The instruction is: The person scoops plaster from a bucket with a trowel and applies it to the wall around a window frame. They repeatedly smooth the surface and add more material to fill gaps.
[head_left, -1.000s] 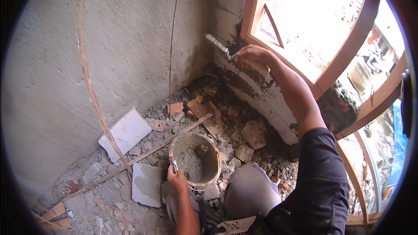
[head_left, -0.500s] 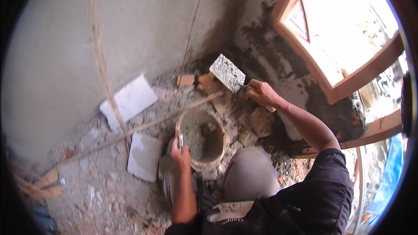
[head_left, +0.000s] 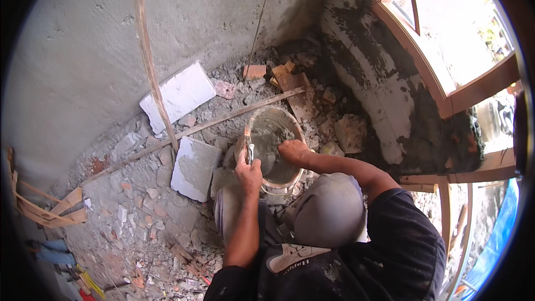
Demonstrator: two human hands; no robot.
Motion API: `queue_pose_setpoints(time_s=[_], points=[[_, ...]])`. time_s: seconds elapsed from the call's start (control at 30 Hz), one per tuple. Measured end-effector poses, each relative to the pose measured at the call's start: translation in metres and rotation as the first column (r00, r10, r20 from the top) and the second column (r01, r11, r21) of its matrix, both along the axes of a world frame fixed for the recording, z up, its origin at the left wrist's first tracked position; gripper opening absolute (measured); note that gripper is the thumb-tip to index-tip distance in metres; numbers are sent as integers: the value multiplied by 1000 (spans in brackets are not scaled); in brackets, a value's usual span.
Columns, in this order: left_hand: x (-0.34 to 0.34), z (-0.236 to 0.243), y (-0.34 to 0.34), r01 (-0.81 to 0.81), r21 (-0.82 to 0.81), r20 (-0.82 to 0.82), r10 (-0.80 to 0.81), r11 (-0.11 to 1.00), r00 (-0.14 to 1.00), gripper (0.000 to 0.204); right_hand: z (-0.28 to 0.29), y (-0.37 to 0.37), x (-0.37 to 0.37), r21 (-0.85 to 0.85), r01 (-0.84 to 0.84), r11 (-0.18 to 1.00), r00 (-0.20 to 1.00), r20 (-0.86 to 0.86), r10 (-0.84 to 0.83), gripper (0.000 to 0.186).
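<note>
2 bare hands, both at the same vessel.

Item: mortar bucket (head_left: 247, 134), round, upright on the rubble floor just in front of the person's knees. Contents: wet grey mortar (head_left: 272, 134).

Left hand (head_left: 249, 173): grip narrow, closed on the bucket's near-left rim; a small pale fitting beside the thumb, kind unclear.

Right hand (head_left: 294, 153): inside the bucket, fingers curled low at the mortar; cannot tell whether the grip holds anything.

Step in hand, as judged: working or scooping the mortar. A move out calls for a level lift clear of the rim, left hand bracing.

Surroundings: 2 pale blocks (head_left: 181, 95), 1 wooden batten (head_left: 239, 115), 1 wooden window frame (head_left: 413, 58) above a mortar-smeared wall (head_left: 384, 103).
</note>
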State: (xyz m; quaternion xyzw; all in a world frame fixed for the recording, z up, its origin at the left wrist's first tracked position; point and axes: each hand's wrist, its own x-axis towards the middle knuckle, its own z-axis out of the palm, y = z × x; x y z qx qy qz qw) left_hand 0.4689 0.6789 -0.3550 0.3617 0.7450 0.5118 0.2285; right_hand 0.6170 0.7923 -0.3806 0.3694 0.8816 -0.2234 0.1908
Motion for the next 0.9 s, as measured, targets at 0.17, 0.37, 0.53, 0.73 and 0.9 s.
queue_pose_setpoints(time_s=[0.17, 0.37, 0.53, 0.73, 0.9], points=[[7, -1, 2, -11, 19, 19, 11, 1000, 1000, 51, -1, -6, 18, -175, -160, 971, 981, -140, 137, 30], [-1, 4, 2, -16, 44, 94, 12, 999, 996, 52, 47, 16, 70, -654, 123, 746, 917, -213, -338, 39], [-22, -11, 4, -93, 103, 150, 77, 990, 986, 53, 114, 33, 109, -519, 144, 843, 920, -244, -308, 42], [-31, -14, 7, -109, 40, 87, 106, 993, 991, 55, 216, 144, 158, -672, 217, 708, 761, -338, -554, 36], [-31, -7, 8, -86, -13, -21, 86, 996, 996, 54, 290, 254, 187, -451, 770, 452, 139, -572, -808, 22]])
